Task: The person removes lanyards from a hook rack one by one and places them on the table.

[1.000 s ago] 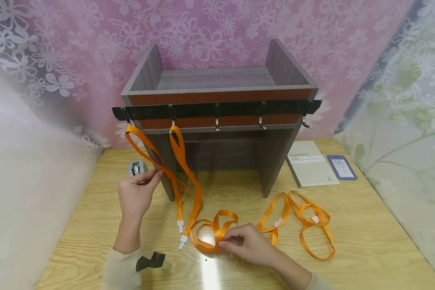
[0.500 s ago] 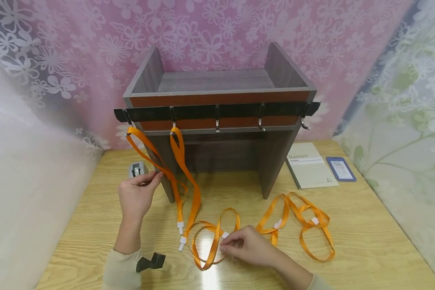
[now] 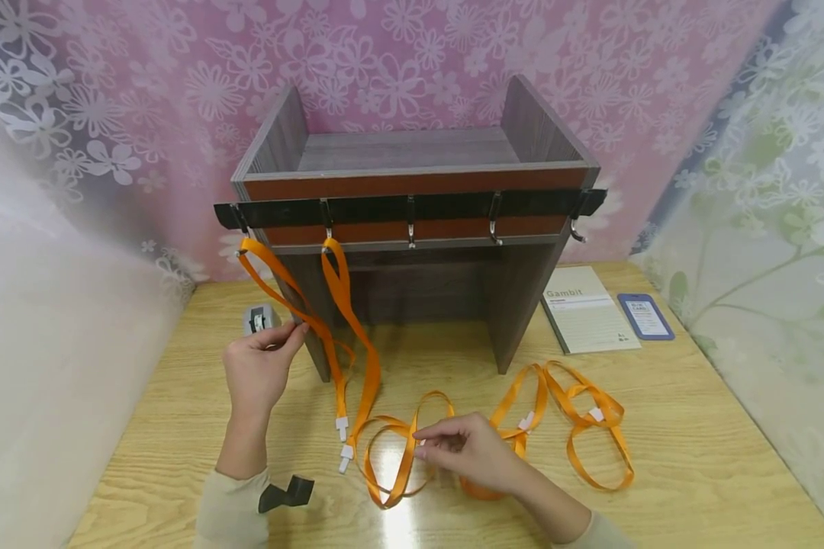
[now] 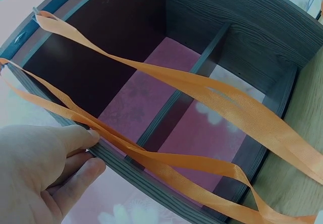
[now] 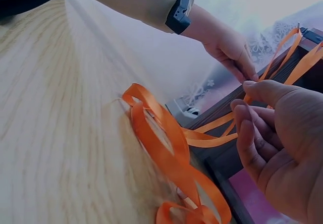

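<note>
The head view showed a grey wood-grain shelf (image 3: 405, 145) on a tabletop (image 3: 199, 427), a black rail (image 3: 371, 210) with five metal hooks along its front. A first orange lanyard (image 3: 329, 347) hung from the far-left hook, and a second orange lanyard (image 3: 340, 290) from the hook to its right, both trailing white clips down to the table. The three hooks farther right were bare.

Three more lanyards lay on the table: a near-centre lanyard (image 3: 404, 467) and, to its right, a fourth lanyard (image 3: 542, 396) and a fifth lanyard (image 3: 614, 412). Judging by this, two of the five were up and three remained off the rail.

The left hand (image 3: 257, 366) appeared to pinch the front edge of the shelf's left side panel (image 4: 146, 180), close beside the first lanyard. The right hand (image 3: 474, 454) was poised at the near-centre lanyard, thumb and forefinger slightly apart, the other fingers loosely bent; nothing showed in its grasp.

At the far right lay a "Gambit" notebook (image 3: 587, 313) and a blue badge holder (image 3: 646, 317). A small grey item (image 3: 259, 314), partly hidden, sat beyond the left hand.
</note>
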Demonstrator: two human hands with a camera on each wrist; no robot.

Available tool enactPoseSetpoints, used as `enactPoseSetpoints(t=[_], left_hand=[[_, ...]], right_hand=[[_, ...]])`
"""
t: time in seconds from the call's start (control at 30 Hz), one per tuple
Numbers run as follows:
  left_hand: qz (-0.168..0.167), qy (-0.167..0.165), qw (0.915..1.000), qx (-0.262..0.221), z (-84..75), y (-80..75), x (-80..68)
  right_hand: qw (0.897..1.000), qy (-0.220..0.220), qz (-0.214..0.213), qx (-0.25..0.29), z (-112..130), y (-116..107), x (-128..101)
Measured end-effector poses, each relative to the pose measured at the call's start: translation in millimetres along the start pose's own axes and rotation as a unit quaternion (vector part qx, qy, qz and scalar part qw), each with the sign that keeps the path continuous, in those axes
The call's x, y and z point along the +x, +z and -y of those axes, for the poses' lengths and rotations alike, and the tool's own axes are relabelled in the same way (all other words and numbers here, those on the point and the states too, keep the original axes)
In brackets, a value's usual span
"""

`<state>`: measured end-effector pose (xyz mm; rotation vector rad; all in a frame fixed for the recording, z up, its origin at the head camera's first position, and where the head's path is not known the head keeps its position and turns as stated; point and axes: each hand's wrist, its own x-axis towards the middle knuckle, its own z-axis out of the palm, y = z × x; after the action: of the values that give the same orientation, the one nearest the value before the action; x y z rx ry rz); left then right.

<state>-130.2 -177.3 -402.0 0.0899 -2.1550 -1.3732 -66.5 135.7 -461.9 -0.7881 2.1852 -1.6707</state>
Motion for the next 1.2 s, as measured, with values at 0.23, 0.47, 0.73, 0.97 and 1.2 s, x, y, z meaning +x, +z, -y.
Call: enactPoseSetpoints(t=[0.23, 0.47, 0.73, 0.97, 1.2], left_hand=[[0.001, 0.000, 1.0000, 0.002, -1.6, 0.6, 0.6], [0.000, 0.012, 0.9999, 0.000, -1.3, 1.6, 2.8], [0.005, 0.009, 0.9999, 0.003, -0.9, 1.6, 3.2], [0.008, 0.011, 0.9999, 0.007, -0.7, 2.1, 2.2], [0.006, 0.000, 0.9998, 0.021, 2.0, -0.5, 0.1]], right_hand=[[1.000, -0.010, -0.020, 0.018, 3.6, -6.0, 3.1], [0.998, -0.043, -0.043, 0.007, 7.5, -17.0, 7.6], [0.997, 0.000, -0.072, -0.013, 15.2, -37.1, 10.6], [0.994, -0.026, -0.101, -0.007, 15.9, -50.3, 11.2], [0.991, -0.055, -0.125, 0.005, 12.3, -58.8, 11.1]])
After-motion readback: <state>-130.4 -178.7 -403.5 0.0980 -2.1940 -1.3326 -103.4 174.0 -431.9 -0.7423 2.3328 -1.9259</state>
